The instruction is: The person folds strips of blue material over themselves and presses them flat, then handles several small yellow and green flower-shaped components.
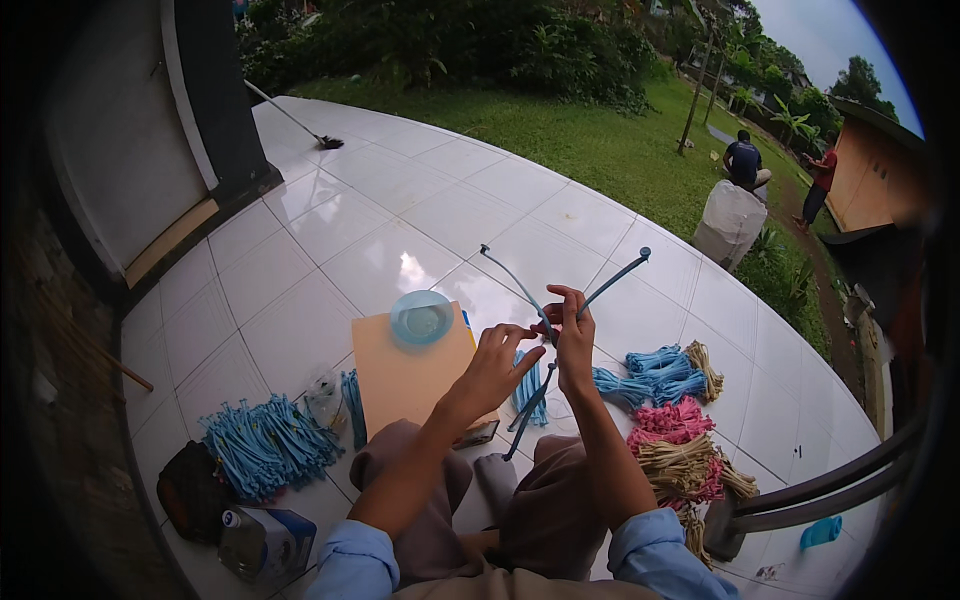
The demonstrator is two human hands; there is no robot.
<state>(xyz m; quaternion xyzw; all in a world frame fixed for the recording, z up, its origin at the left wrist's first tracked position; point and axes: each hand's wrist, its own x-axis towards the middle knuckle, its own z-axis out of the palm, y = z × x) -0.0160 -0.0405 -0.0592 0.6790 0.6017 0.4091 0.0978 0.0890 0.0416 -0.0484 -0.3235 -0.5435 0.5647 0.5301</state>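
Note:
My right hand (574, 345) is closed around thin blue cords (615, 284) with knobbed ends. Two of the cords fan out upward and apart, and another blue length (530, 412) hangs down below the hand toward my lap. My left hand (503, 358) is just to the left, fingers outstretched and thumb apart from them, its fingertips close to the held cords. I see nothing in its grasp. Beneath my hands, a small bundle of blue cords (528, 385) lies on the tiles.
Left of me are a heap of blue cords (270, 445), a rectangular can (265, 543) and a beige board (385, 375) bearing a blue bowl (421, 322). At right lie blue (660, 376), pink (672, 424) and beige bundles (675, 468), near a dark chair-like frame (830, 490). Two people are on the grass.

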